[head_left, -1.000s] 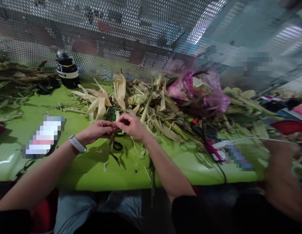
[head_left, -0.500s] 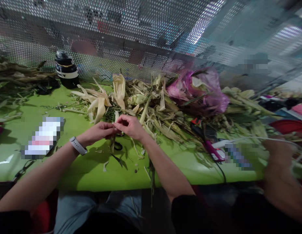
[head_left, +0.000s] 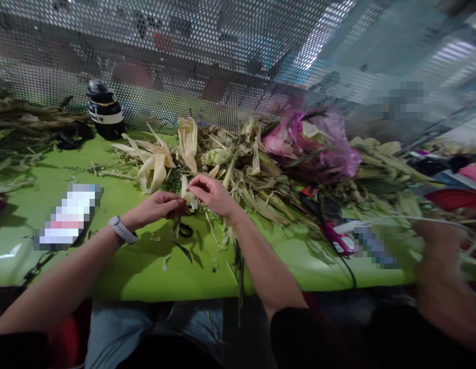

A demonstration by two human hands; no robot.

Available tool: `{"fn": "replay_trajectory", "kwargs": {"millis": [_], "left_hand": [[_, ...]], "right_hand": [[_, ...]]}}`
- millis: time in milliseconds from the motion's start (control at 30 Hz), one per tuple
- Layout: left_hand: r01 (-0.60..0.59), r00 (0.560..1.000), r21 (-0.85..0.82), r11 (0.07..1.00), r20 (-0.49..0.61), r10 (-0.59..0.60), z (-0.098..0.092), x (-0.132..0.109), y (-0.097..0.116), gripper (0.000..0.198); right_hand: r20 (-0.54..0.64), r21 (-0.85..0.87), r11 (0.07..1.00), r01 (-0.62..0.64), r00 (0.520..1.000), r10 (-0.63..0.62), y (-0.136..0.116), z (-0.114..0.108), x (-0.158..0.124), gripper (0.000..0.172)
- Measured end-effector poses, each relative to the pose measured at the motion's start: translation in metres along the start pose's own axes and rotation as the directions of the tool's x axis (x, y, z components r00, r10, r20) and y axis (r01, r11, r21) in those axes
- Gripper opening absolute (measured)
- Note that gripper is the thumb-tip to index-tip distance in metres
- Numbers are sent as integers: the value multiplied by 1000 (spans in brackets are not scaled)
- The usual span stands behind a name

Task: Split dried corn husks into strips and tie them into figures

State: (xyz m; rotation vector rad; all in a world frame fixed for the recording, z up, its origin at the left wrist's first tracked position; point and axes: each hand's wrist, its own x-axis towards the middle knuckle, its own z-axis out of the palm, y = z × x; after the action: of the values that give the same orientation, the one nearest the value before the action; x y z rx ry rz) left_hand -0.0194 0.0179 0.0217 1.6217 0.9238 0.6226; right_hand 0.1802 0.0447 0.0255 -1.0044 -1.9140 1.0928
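My left hand (head_left: 160,207), with a white band on its wrist, is closed in a pinch. Green strips of corn husk (head_left: 177,228) hang below its fingertips. Just to the right, my right hand (head_left: 214,196) pinches the edge of a small pale piece of corn husk (head_left: 190,199) that spans the gap between both hands. The exact grip of the left fingertips is partly hidden. Beyond the hands lie cream-coloured husks (head_left: 155,166) and a cupped husk (head_left: 187,141). A black ring-shaped thing (head_left: 185,230) rests on the green table below the fingers.
A heap of husks (head_left: 261,189) and a pink plastic bag (head_left: 315,146) fill the back right. A black bottle (head_left: 105,113) stands by the perforated metal panel (head_left: 222,66). One phone (head_left: 71,215) lies left. Another person's arm (head_left: 440,256) is at right, near a cable.
My right hand has moved slightly right and up, away from the left fingertips. The pale husk piece now shows between the hands. My left hand has barely moved.
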Motion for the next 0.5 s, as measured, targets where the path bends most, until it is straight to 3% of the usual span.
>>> {"fn": "replay_trajectory", "kwargs": {"millis": [167,300,500], "left_hand": [[-9,1000,-24,1000,-9,9,-2,0,0,36],[10,1000,-88,996,-10,-11,-3,0,-1,33],[30,1000,-85,996,3,-29,-6,0,-6,35]], "right_hand": [[221,-64,998,-28,974,42,-2,-6,-4,20],[228,-116,992,49,973,-22,-6,-3,-5,18],[219,-343,922,182,970,-110,-12,-2,-4,10]]}}
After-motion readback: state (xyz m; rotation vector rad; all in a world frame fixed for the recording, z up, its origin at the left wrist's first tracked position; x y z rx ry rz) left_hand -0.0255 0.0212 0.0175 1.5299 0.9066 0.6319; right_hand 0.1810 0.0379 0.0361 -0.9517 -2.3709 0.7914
